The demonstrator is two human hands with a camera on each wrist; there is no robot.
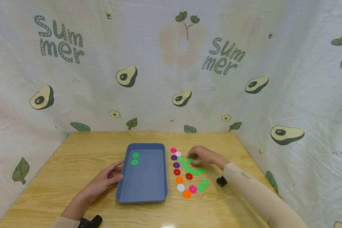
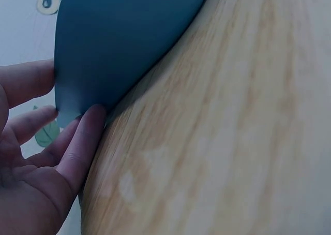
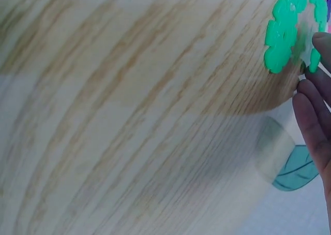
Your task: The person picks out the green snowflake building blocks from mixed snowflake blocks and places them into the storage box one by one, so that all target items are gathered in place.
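Note:
A blue-grey tray (image 1: 143, 183) lies on the table with two green snowflake discs (image 1: 135, 162) near its far left corner. My left hand (image 1: 106, 178) touches the tray's left side, its fingers spread along the outer wall in the left wrist view. To the right of the tray, my right hand (image 1: 202, 155) pinches a green notched disc (image 1: 190, 160) between thumb and fingers. In the right wrist view that disc (image 3: 314, 61) is partly hidden by the thumb. Close by, a curved row of green discs (image 1: 188, 169) lies on the table.
Between tray and right hand run purple (image 1: 176, 165), red (image 1: 177, 172), orange (image 1: 179, 180), white (image 1: 180, 187) and pink (image 1: 192, 189) discs. Another red disc (image 1: 189, 176) and a green pair (image 1: 200, 188) lie further right. A printed cloth (image 1: 154, 104) hangs behind the wooden table (image 1: 97, 152).

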